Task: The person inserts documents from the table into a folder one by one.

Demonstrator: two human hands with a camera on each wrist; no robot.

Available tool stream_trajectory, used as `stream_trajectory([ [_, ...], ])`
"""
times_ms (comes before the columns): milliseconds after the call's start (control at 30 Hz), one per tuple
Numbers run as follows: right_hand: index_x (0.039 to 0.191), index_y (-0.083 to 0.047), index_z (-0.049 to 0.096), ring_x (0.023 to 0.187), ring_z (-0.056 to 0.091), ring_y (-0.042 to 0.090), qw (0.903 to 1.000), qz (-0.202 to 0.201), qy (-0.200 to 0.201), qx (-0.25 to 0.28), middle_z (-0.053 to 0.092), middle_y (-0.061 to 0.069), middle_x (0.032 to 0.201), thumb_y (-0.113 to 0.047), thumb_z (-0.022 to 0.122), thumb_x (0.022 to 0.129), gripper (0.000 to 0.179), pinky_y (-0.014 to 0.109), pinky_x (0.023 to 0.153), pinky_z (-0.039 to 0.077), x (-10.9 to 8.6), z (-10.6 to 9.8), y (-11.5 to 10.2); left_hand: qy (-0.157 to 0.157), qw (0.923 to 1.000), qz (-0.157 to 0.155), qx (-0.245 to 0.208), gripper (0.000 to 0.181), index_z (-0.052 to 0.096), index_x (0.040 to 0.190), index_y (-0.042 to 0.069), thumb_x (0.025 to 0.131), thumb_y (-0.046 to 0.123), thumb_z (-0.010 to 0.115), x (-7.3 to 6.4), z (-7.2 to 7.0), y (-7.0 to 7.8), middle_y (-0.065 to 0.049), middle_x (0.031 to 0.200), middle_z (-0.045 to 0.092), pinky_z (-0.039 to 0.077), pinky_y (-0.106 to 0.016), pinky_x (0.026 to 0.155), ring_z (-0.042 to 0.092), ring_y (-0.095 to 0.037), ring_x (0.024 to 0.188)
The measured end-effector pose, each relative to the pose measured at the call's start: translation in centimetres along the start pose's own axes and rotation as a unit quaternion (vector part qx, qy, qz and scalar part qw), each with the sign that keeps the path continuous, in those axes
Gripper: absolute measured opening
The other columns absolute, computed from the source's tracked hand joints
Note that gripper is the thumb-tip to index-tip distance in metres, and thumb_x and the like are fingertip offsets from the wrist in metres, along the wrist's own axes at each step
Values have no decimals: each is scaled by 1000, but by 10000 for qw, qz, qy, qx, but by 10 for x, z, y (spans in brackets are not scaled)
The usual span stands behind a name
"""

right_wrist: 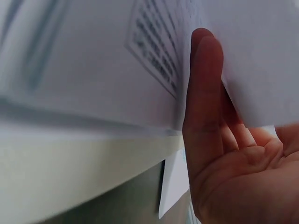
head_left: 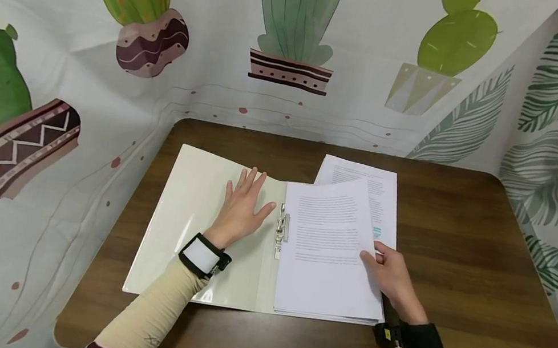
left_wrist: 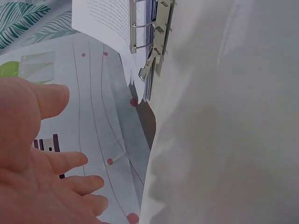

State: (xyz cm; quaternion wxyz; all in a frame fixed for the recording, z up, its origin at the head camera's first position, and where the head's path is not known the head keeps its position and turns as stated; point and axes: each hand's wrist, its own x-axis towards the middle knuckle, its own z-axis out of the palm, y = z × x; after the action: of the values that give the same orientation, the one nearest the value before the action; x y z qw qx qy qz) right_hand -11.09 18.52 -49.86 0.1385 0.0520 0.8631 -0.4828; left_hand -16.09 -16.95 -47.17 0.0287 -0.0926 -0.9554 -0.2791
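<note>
A white ring binder (head_left: 183, 197) lies spread on the table, with printed sheets on its right side. My right hand (head_left: 393, 276) pinches the right edge of the top printed sheet (head_left: 325, 288), thumb above and fingers beneath. In the right wrist view, this held sheet (right_wrist: 261, 60) is lifted away from the pages under it. Over the binder's left cover is my left hand (head_left: 239, 212), fingers spread and straight, palm down. The metal ring clasp (head_left: 280, 231) sits at the spine between the hands; its rings (left_wrist: 142, 25) pass through the papers in the left wrist view.
Loose printed sheets (head_left: 386, 189), one with blue marks, lie behind and partly under the held sheet. The brown wooden table (head_left: 465, 264) extends to the right. A cloth backdrop (head_left: 211, 45) printed with cacti hangs at the table's back edge.
</note>
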Motion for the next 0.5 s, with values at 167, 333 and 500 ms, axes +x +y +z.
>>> stream_trajectory([
  [167,143,3,55,82,68,22,9999,8,50,-152,75,19,105,-22,60,106,44,30,68,52,-1,3,1,-23,10000,0,-45,74,34,160,3,102,37,64,0,0,0,-22,168,20,3,-67,121,8,-38,157],
  [333,139,2,58,85,64,26,9916,-349,419,-1176,71,17,102,-26,63,104,46,33,70,47,-2,5,0,-54,10000,-26,-23,73,34,160,3,102,37,63,1,1,0,-21,168,19,3,-67,121,7,-37,157],
  [500,142,1,55,77,58,26,9799,-262,668,-1864,65,15,96,-29,64,102,51,34,63,42,-5,4,-3,-48,10000,1,1,73,34,160,4,102,37,64,0,2,-1,-19,168,21,3,-67,121,8,-36,157],
])
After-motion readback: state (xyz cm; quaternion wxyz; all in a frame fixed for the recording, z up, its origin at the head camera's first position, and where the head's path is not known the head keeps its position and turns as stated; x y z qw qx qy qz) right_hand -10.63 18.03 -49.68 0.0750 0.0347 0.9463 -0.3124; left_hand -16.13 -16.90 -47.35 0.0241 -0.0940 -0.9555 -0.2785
